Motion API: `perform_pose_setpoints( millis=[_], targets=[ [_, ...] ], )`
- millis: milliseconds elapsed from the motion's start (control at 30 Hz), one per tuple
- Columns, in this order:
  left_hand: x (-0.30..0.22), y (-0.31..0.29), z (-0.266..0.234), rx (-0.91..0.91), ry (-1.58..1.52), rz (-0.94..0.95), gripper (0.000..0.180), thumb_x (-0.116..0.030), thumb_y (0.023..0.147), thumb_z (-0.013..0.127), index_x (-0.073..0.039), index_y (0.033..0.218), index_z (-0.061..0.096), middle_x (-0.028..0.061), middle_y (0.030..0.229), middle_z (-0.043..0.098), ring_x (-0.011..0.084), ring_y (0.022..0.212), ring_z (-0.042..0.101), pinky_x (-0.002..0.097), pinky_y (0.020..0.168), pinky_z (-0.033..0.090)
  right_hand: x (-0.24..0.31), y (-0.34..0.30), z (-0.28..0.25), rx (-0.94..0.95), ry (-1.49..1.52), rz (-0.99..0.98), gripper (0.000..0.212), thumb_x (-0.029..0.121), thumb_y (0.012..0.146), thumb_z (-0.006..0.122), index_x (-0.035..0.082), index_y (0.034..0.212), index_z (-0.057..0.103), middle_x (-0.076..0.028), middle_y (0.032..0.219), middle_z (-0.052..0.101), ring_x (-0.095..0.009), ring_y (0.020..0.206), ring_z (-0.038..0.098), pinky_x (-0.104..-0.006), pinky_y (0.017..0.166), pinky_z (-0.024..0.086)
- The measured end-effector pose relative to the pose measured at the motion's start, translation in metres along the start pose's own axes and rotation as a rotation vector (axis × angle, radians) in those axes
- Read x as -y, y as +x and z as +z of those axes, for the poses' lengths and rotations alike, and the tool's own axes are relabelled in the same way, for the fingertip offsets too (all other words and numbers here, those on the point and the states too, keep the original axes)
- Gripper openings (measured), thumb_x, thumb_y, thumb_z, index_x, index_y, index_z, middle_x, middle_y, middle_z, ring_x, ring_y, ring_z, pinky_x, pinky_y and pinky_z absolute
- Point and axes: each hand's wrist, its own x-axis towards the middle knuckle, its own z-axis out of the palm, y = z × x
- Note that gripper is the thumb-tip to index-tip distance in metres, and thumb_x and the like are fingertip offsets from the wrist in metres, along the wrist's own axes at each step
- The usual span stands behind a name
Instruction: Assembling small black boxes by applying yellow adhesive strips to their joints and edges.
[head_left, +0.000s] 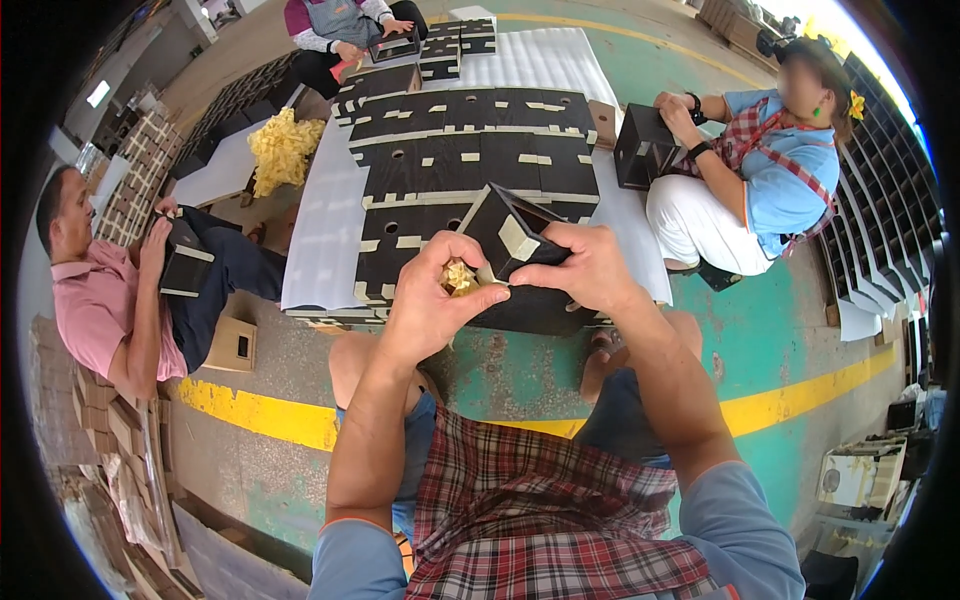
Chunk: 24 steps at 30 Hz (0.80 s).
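Tape sits as a pale band on the edge of a tilted black box, just beyond the meeting thumbs, so this piece looks only partway done. The left hand is curled closed around a crumpled wad of yellowish tape, which suggests that some stripping is behind it (from which boxes, the view does not tell). Its thumb reaches across until the tip lies right beside the right thumb. The right hand has thumb and forefinger closed on the near right part of the box; whether a loose end of tape is also pinched between the two thumbs, I cannot tell.

Beyond the fingertips, rows of black boxes lie on the white-covered table. Pale tape bits show along their seams and edges, so by my judgement most of the job in sight is left. Further off, ahead and to the left of the left fingers, a big yellow heap seems to be tape that is already off.

Others share the load: well to the right of the right fingers a co-worker handles another box, a second person has one far to the left, and a third works past the rows. How many boxes are finished cannot be judged from here.
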Motion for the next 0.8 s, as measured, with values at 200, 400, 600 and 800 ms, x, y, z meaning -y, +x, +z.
perform_pose_setpoints(
  millis=[200, 400, 600, 800],
  targets=[
    [0.002, -0.004, 0.007, -0.096, -0.145, 0.04, 0.033, 0.001, 0.079, 0.088, -0.006, 0.1, 0.064, 0.0007, 0.101, 0.063, 0.0081, 0.088, 0.055, 0.0234, 0.08, 0.047, 0.0, 0.001, -0.001, 0.019, 0.018, 0.104, 0.05, 0.044, 0.073, 0.095, 0.002, 0.089, 0.073, -0.01, 0.066, 0.066, -0.016, 0.056, 0.059, -0.0323, 0.055, 0.05],
    [-0.005, -0.002, 0.004, -0.064, 0.046, 0.039, 0.033, -0.002, 0.088, 0.08, -0.004, 0.119, 0.071, 0.0064, 0.118, 0.074, 0.0116, 0.101, 0.067, 0.0271, 0.088, 0.052, -0.01, 0.002, -0.002, -0.066, 0.024, 0.072, 0.05, 0.044, 0.073, 0.094, 0.002, 0.09, 0.073, -0.01, 0.068, 0.066, -0.019, 0.055, 0.059, -0.0327, 0.056, 0.05],
    [-0.003, 0.001, 0.0, -0.081, 0.115, 0.009, 0.021, 0.0, 0.093, 0.074, -0.006, 0.113, 0.073, 0.0055, 0.105, 0.076, 0.0133, 0.092, 0.071, 0.0284, 0.082, 0.056, -0.001, 0.005, -0.007, 0.019, -0.004, 0.135, 0.05, 0.047, 0.072, 0.093, 0.004, 0.091, 0.076, -0.011, 0.07, 0.069, -0.021, 0.058, 0.064, -0.0341, 0.058, 0.051],
    [-0.014, 0.007, 0.007, -0.1, 0.149, -0.126, 0.016, 0.004, 0.091, 0.07, -0.004, 0.105, 0.067, 0.0024, 0.099, 0.07, 0.0121, 0.091, 0.065, 0.0279, 0.082, 0.052, 0.0, 0.008, -0.005, 0.057, -0.006, 0.07, 0.052, 0.051, 0.071, 0.093, 0.005, 0.088, 0.075, -0.012, 0.069, 0.068, -0.023, 0.058, 0.064, -0.0341, 0.058, 0.051]
  ],
)
